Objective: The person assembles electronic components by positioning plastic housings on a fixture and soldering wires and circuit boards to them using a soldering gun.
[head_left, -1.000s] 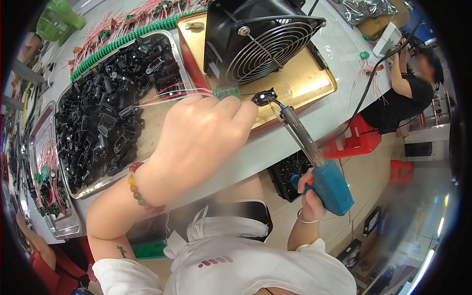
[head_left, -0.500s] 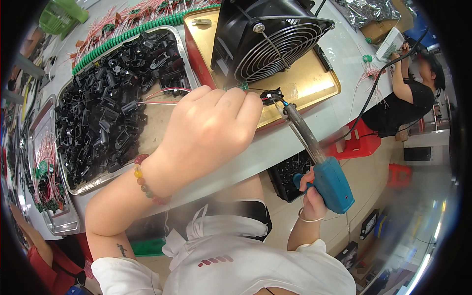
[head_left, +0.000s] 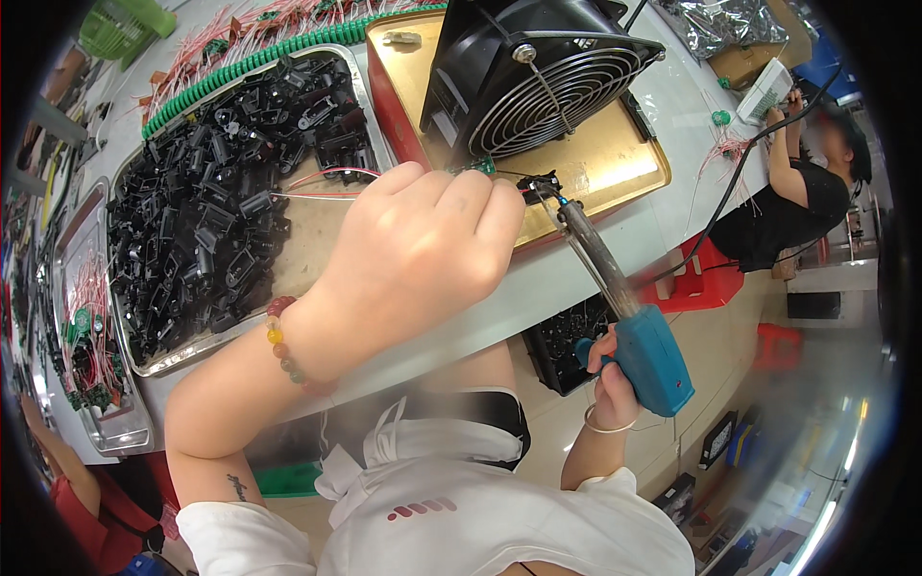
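My left hand is closed in front of the black fan, fingertips mostly hidden behind its knuckles. A small green circuit board peeks out beyond its fingers, and thin red and white wires trail out on its left. Just right of the fingers is a small black plastic part, above the front edge of the gold-coloured box lid. My right hand grips the blue handle of a soldering gun, fingers at its trigger. The gun points up and left, its tip at the black part.
A metal tray heaped with black plastic parts lies left. The fan stands on the gold lid. A narrower tray holds wired green boards. A red stool and a co-worker are right.
The bench and fan sit slightly further right in the picture. My left hand has shifted slightly right with them; both hands keep their grips and the gun's tip stays at the black part.
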{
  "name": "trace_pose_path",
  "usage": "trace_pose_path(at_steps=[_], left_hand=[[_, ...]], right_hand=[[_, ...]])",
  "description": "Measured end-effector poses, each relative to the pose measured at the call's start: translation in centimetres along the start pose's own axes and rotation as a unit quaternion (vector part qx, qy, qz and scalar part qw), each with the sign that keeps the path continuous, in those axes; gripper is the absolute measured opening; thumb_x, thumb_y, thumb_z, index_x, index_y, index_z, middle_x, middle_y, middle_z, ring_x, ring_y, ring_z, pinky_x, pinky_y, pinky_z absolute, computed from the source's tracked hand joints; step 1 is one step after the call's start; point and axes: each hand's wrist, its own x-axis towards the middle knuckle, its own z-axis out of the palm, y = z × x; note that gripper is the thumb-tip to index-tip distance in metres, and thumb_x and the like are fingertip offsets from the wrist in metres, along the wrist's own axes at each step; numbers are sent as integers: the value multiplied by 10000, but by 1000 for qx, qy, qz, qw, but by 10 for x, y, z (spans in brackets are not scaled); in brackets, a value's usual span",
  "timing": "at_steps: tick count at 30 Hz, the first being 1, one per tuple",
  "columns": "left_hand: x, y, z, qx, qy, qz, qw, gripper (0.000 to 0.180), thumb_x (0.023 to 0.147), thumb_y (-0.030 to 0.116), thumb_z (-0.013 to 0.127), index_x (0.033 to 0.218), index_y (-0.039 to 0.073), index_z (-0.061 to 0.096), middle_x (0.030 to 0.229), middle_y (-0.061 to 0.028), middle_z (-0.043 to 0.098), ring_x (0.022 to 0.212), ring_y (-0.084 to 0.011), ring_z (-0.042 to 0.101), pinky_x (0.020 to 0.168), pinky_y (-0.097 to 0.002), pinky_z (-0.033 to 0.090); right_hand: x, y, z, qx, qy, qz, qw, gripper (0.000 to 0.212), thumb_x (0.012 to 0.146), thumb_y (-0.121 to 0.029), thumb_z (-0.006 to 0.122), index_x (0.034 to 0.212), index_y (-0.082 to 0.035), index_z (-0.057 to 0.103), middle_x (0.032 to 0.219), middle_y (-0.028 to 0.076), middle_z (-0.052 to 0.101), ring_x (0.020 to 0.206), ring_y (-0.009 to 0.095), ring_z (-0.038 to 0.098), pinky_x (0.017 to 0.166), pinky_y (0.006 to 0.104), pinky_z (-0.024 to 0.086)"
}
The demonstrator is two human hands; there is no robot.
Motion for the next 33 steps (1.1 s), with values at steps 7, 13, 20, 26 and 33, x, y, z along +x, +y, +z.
trace_pose_path(at_steps=[7,13,20,26,33], left_hand=[[-1,0,1,-4,1,2,1000,151,675,34,698,803,52,619,627,-23,507,514,-173,492,503,-286,412],[-1,0,2,-8,4,4,1000,154,679,35,700,810,53,621,631,-22,508,518,-170,493,504,-282,409],[-1,0,6,-10,9,11,1000,145,690,36,699,807,53,616,613,-18,480,517,-160,498,497,-286,394],[-1,0,6,-1,2,8,1000,137,700,56,701,804,48,613,618,-20,483,522,-159,504,504,-288,396],[-1,-1,5,-2,-11,12,1000,134,715,70,688,826,45,617,635,-27,491,540,-168,509,523,-295,409]], right_hand=[[4,-9,4,46,-10,13,999,349,696,-120,783,980,43,663,926,126,674,781,203,664,711,278,524],[2,-9,6,104,-33,26,994,485,685,-127,818,1080,67,614,922,117,660,758,160,649,699,267,542],[-2,-16,12,119,-35,59,991,533,766,-250,657,1144,104,531,708,98,555,560,156,488,521,274,391],[3,-26,16,111,-63,59,990,527,767,-252,653,1141,97,529,700,91,549,563,156,489,506,273,382],[5,-24,12,126,-90,17,988,498,768,-252,648,1105,95,527,737,105,546,565,163,494,500,270,381]])
